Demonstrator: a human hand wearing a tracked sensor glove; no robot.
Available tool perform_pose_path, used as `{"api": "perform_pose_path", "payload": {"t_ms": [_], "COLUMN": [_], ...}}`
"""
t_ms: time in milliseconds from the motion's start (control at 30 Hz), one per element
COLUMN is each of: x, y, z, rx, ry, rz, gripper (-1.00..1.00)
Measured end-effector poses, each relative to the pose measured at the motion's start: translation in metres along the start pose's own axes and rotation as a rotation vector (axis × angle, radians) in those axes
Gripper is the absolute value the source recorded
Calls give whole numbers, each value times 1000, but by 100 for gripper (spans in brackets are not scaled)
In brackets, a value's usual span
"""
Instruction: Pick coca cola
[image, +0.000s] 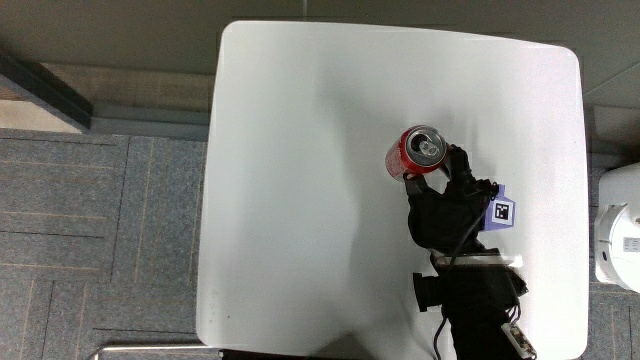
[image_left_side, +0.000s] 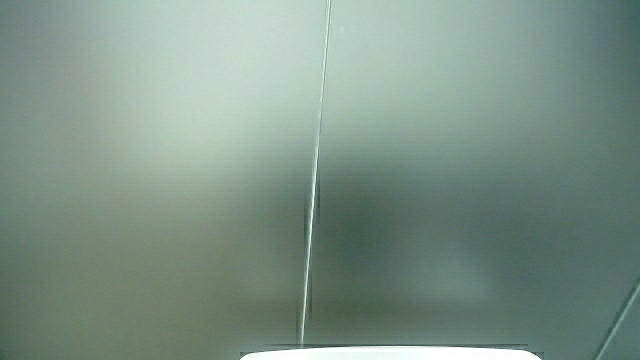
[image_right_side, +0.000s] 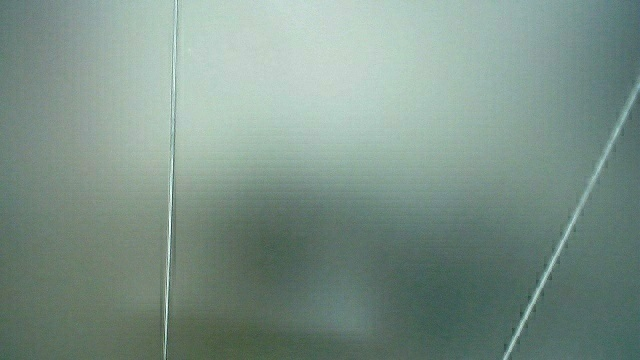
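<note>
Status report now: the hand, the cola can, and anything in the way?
Hand closed around the red cola can, which stands upright on the white table. Nothing else near the can. Side views show only a pale wall.

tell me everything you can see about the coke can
The coke can is red with a silver top, seemingly metal, and its opening looks dark, perhaps already open. It stands upright on the white table, seen only from above; the side views show just a pale wall. The hand, nearer to the person, has its fingers wrapped around the can's side.
</note>
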Motion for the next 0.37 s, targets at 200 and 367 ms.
{"api": "perform_pose_path", "payload": {"t_ms": [200, 367], "x": [-9, -47], "y": [5, 6], "z": [-3, -17], "rx": [-11, -33], "ry": [10, 40], "rz": [60, 23], "gripper": [100, 100]}}
